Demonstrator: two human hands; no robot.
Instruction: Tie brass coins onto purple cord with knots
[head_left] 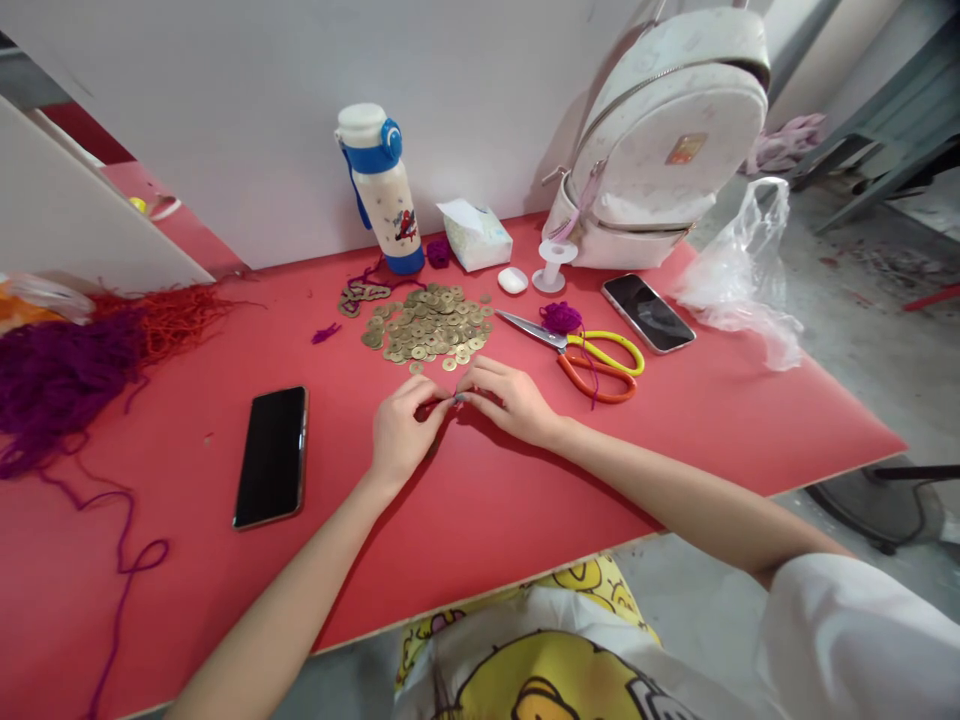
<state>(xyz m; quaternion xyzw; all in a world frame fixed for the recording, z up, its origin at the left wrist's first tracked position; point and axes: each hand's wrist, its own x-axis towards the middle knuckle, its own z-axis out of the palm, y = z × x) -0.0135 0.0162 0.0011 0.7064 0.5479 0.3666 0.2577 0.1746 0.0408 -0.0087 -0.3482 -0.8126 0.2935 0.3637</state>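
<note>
My left hand (405, 425) and my right hand (514, 400) meet over the red table, fingertips pinched together. Between them shows a bit of thin purple yarn (427, 407), mostly hidden by the fingers. Just beyond the fingertips lies a heap of brass-coloured coins with holes (431, 322). At its back left sits a small strung bundle of coins (364, 296) with purple yarn at it. To the right of my right hand rest scissors (574, 345) with one yellow and one orange handle loop. A small purple yarn ball (561, 317) lies against their blades.
A black phone (271, 458) lies left, another phone (649, 313) right. Along the back stand a bottle (384, 190), a tissue pack (478, 238), a white spool (555, 265) and a white backpack (667, 140). A plastic bag (750, 275) sits right; purple yarn (67, 375) is piled left.
</note>
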